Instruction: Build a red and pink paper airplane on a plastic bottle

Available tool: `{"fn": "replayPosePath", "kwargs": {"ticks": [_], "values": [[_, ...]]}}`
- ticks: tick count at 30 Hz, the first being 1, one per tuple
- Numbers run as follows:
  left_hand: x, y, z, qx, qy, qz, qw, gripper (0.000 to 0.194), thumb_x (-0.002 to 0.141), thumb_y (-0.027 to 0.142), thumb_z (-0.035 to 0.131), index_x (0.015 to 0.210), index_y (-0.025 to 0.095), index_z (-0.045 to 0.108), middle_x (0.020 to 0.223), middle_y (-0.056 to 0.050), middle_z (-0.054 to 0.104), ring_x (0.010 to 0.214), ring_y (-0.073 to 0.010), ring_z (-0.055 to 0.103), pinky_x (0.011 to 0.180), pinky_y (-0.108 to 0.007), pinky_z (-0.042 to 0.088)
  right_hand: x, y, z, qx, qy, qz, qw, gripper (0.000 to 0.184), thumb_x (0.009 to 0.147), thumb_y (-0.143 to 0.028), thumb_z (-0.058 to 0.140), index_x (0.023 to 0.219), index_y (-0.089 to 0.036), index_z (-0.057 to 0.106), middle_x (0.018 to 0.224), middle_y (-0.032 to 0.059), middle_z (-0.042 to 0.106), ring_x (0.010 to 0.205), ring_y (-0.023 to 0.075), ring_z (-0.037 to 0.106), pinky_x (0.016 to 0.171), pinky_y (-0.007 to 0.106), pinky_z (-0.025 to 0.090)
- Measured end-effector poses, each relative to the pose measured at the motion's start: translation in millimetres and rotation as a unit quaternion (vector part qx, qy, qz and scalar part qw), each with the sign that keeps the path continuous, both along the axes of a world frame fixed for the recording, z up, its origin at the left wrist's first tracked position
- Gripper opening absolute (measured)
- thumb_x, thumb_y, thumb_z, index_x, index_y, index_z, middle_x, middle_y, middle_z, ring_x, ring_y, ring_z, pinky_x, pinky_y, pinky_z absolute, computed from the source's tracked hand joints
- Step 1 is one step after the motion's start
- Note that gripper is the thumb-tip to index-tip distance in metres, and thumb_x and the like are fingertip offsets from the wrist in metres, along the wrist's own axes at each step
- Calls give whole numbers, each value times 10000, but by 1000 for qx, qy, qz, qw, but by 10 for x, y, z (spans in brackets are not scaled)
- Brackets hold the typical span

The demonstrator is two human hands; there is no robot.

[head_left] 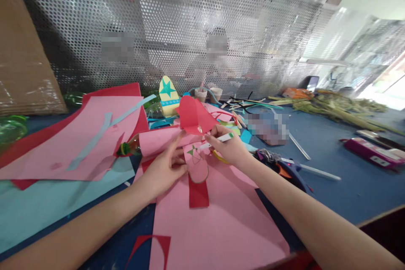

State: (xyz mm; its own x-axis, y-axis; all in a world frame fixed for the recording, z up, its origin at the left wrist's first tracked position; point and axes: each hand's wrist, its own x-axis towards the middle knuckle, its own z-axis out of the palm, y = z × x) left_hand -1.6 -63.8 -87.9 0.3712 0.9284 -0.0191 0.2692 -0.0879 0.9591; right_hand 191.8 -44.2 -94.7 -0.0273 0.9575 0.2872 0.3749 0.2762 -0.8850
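Perforated silver sheeting (177,46) is stretched behind a blue table (322,168), on which coloured paper is spread. A bottle (136,144) is wrapped in pink paper (158,140), its neck exposed to the left; red fins (196,114) are fitted near the opposite end. From the bottle, a pink flap (196,168) is extended toward the person, between both hands, above a red strip (199,198) and a large pink sheet (218,228). By the right hand (230,149), a marker (225,137) is pinched between thumb and fingers, its tip directed left at the partly green star (191,151) on the flap. The left hand (166,166) is placed just left of the flap, index finger extended along the wrapped bottle, thumb beside the flap's edge; whether anything is gripped by it cannot be determined. A glue gun (296,175) is positioned to the right, beyond the right forearm.
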Motion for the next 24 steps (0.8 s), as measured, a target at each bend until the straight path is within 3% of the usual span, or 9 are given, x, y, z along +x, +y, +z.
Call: {"fn": "replayPosePath", "kwargs": {"ticks": [24], "values": [[-1,-12,6,2,-3,0,1000,846,697,126,547,1460,229,197,1212,-102,622,825,-169,650,809,-353,511,1,1,11,-5,1,0,1000,221,732,-355,546,618,-230,403,495,-65,467,453,122,482,474,253,335]]}}
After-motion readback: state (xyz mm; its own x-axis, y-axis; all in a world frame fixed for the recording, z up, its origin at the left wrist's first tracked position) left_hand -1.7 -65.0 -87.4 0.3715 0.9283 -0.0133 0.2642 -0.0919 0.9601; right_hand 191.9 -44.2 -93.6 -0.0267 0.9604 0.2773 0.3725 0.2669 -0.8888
